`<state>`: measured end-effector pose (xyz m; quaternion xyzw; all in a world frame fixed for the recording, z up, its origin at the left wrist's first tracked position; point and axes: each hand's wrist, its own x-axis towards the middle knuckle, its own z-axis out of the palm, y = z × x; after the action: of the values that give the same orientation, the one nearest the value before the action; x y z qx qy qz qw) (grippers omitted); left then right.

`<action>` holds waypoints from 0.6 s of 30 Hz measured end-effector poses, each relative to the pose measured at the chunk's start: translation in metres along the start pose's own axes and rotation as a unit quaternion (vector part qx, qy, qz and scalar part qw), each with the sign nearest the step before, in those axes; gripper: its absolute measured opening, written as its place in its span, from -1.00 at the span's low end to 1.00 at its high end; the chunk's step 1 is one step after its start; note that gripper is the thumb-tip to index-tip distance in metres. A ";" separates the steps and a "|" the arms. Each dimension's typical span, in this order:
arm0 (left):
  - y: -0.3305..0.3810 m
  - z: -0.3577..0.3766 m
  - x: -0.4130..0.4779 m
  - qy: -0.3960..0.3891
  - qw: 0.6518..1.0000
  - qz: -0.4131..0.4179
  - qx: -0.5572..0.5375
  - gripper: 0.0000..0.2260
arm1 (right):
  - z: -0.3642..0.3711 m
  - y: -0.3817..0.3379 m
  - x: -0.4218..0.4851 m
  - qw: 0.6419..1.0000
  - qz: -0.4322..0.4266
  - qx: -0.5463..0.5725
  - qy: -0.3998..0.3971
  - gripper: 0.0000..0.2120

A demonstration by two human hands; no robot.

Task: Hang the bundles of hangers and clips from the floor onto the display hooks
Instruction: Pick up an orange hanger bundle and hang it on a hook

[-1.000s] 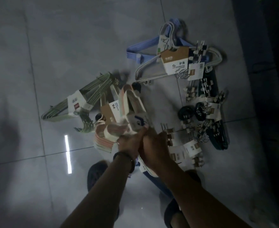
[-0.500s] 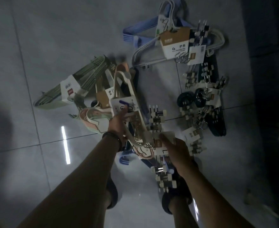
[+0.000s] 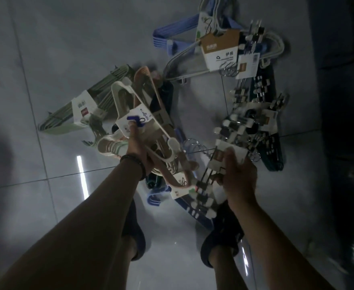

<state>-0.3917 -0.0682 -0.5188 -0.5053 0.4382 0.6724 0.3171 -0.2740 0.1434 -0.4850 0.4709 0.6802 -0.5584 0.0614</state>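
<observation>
While the two hands were pressed together over one spot in the pile a second ago, they are now apart, each with its own load. The left hand (image 3: 138, 151) has its fingers curled round the necks of a cream hanger bundle (image 3: 121, 95), a fingertip against its white card, and the bundle is tipped up, seemingly clear of the floor (image 3: 67, 49). The right hand (image 3: 237, 176) pinches the card top of a clip bundle (image 3: 203, 197), and its rows of clips dangle toward the near side, above a shoe (image 3: 220, 243).

For the task this looks like the pick-up is done for two bundles. Carrying them to the display hooks comes next, and no hooks are in view.

Compared with half a second ago, both bundles sit higher and closer to the camera, and the clip bundle has swung in beside the cream hangers.

The rest lies where it was: green hangers (image 3: 67, 116) at the left, blue hangers (image 3: 178, 24) and white hangers (image 3: 220, 49) at the far side, and clip packs (image 3: 245, 122) over dark hangers (image 3: 276, 155) at the right.
</observation>
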 end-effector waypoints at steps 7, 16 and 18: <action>-0.004 -0.013 -0.010 -0.101 0.994 -0.001 -0.033 -0.36 | -0.020 0.009 0.051 0.999 0.020 0.022 0.021 -0.73; -0.013 -0.011 -0.060 -0.092 0.982 0.091 0.137 -0.59 | -0.046 0.001 0.089 0.984 0.107 -0.140 -0.016 -0.66; -0.017 -0.007 -0.080 -0.095 0.977 0.095 0.164 -0.55 | -0.048 -0.023 0.055 0.990 0.094 -0.082 -0.062 -0.72</action>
<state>-0.3505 -0.0665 -0.4477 -0.3358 0.5567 0.6633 0.3706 -0.2994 0.2156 -0.4847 0.4906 0.6713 -0.5209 0.1934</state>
